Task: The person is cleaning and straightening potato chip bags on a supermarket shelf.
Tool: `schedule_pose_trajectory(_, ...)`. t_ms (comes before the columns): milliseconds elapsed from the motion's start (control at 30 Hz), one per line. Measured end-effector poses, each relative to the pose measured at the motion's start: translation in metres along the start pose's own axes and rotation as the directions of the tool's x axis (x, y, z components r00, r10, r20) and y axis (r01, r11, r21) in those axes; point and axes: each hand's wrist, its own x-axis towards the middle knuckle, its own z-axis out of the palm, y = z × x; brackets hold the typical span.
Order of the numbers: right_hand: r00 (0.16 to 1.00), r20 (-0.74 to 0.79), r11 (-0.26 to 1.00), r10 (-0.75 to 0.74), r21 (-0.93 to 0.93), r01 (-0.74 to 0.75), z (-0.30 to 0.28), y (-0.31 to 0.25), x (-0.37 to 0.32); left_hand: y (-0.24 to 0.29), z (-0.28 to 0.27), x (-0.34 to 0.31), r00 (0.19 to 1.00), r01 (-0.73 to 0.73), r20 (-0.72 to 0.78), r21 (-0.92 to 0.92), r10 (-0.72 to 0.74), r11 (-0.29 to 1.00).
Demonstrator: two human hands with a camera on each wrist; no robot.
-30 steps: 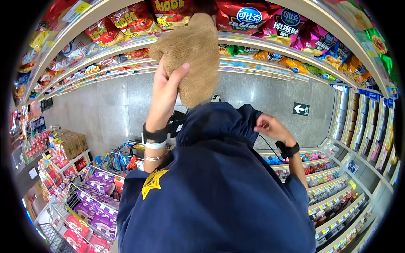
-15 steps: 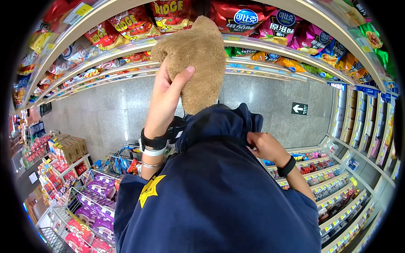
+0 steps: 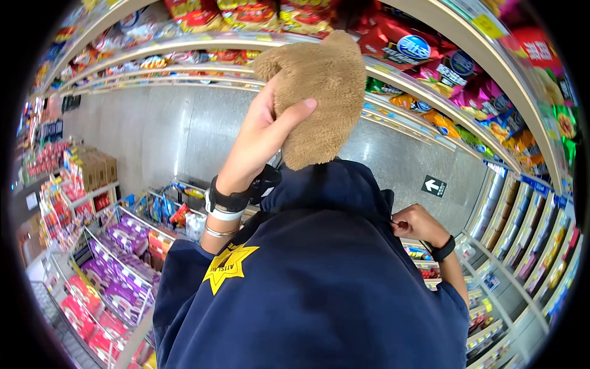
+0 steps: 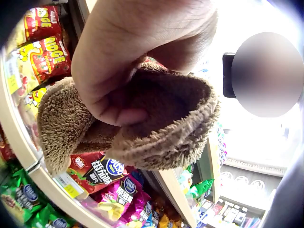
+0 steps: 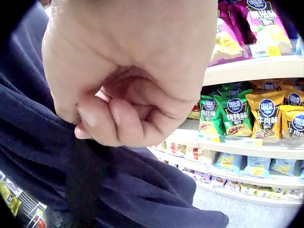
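Several snack shelves [image 3: 184, 44] curve behind a navy garment [image 3: 313, 277]. The right hand [image 3: 415, 222] pinches the garment's edge with curled fingers. Above the garment, well apart from that hand, the left hand [image 3: 261, 138] grips a brown plush piece [image 3: 322, 98], its thumb pressed across the fuzzy front.

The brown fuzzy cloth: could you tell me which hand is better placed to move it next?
Left, probably. The left hand grips the brown fuzzy cloth raised beside the snack shelf, while the right hand pinches the navy garment.
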Motion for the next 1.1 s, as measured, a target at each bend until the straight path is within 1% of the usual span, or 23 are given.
schedule_pose_trajectory(100,1.000,0.006,0.999,-0.003,0.032,0.002,0.017,0.016,0.013,-0.001,-0.006,-0.004,0.999,-0.020,-0.044,-0.032,0.018,0.999)
schedule_pose_trajectory(133,0.999,0.000,0.983,0.048,0.177,-0.047,0.025,0.019,0.016,-0.003,-0.007,-0.006,0.998,-0.024,-0.062,-0.030,0.023,0.999)
schedule_pose_trajectory(167,0.987,0.073,0.933,0.144,0.323,-0.160,0.034,0.026,0.015,-0.005,-0.009,-0.007,0.997,-0.031,-0.075,-0.026,0.029,0.999)
schedule_pose_trajectory(200,0.960,0.158,0.846,0.232,0.454,-0.279,0.042,0.031,0.013,-0.006,-0.009,-0.009,0.996,-0.026,-0.092,-0.042,0.022,0.999)
schedule_pose_trajectory(233,0.896,0.239,0.644,0.375,0.628,-0.437,0.047,0.032,0.011,-0.007,-0.009,-0.010,0.995,-0.022,-0.102,-0.057,0.016,0.998)
schedule_pose_trajectory(267,0.804,0.348,0.377,0.481,0.746,-0.549,0.051,0.033,0.008,-0.008,-0.009,-0.011,0.994,-0.015,-0.110,-0.071,0.007,0.997)
schedule_pose_trajectory(300,0.695,0.476,0.071,0.539,0.796,-0.601,0.054,0.032,0.005,-0.008,-0.009,-0.013,0.994,0.000,-0.109,-0.075,-0.008,0.997)
schedule_pose_trajectory(367,0.692,0.412,0.366,0.593,0.627,-0.687,0.057,0.020,0.009,-0.008,-0.010,-0.012,0.995,0.018,-0.099,-0.080,-0.026,0.997)
schedule_pose_trajectory(400,0.695,0.375,0.488,0.613,0.513,-0.707,0.060,0.015,0.009,-0.008,-0.009,-0.010,0.995,0.025,-0.090,-0.085,-0.033,0.996)
schedule_pose_trajectory(467,0.778,0.323,0.437,0.539,0.683,-0.586,0.074,0.029,0.002,-0.010,-0.008,-0.006,0.997,0.038,-0.070,-0.094,-0.045,0.995)
schedule_pose_trajectory(533,0.852,0.237,0.372,0.468,0.821,-0.433,0.084,0.049,-0.003,-0.010,-0.005,-0.001,0.997,0.041,-0.055,-0.091,-0.046,0.995)
schedule_pose_trajectory(567,0.895,0.123,0.556,0.428,0.745,-0.368,0.087,0.050,-0.008,-0.010,-0.004,0.000,0.998,0.044,-0.051,-0.089,-0.048,0.995)
schedule_pose_trajectory(633,0.864,0.119,0.610,0.488,0.662,-0.436,0.119,0.085,-0.040,-0.012,-0.002,0.002,0.999,0.036,-0.031,-0.058,-0.038,0.998)
schedule_pose_trajectory(667,0.850,0.111,0.642,0.514,0.607,-0.468,0.116,0.085,-0.040,-0.012,-0.001,0.005,0.999,0.018,-0.027,-0.048,-0.019,0.999)
schedule_pose_trajectory(700,0.778,0.159,0.492,0.608,0.693,-0.526,0.113,0.083,-0.043,-0.011,-0.002,0.009,1.000,0.008,-0.011,-0.045,-0.009,0.999)
schedule_pose_trajectory(767,0.725,0.320,0.330,0.610,0.729,-0.600,0.085,0.042,-0.021,-0.011,-0.004,0.006,0.999,0.030,0.028,-0.039,-0.029,0.999)
schedule_pose_trajectory(800,0.698,0.392,0.255,0.600,0.733,-0.631,0.078,0.033,-0.011,-0.012,-0.003,0.005,0.999,0.032,0.019,-0.045,-0.031,0.998)
schedule_pose_trajectory(833,0.709,0.425,0.292,0.563,0.700,-0.652,0.089,0.036,-0.006,-0.012,-0.002,0.004,0.999,0.032,0.010,-0.050,-0.032,0.998)
schedule_pose_trajectory(867,0.762,0.372,0.301,0.530,0.758,-0.579,0.103,0.038,-0.001,-0.012,-0.001,0.005,1.000,0.028,0.002,-0.056,-0.027,0.998)
schedule_pose_trajectory(933,0.850,0.231,0.338,0.474,0.843,-0.418,0.109,0.046,0.000,-0.011,0.000,0.004,1.000,0.010,-0.003,-0.069,-0.010,0.998)
schedule_pose_trajectory(1033,0.850,0.193,0.368,0.490,0.838,-0.402,0.112,0.052,-0.007,-0.014,-0.002,0.004,1.000,0.019,0.003,-0.092,-0.018,0.996)
schedule_pose_trajectory(1100,0.858,0.225,0.442,0.462,0.780,-0.443,0.113,0.066,-0.023,-0.014,-0.002,0.006,1.000,0.015,0.023,-0.089,-0.013,0.996)
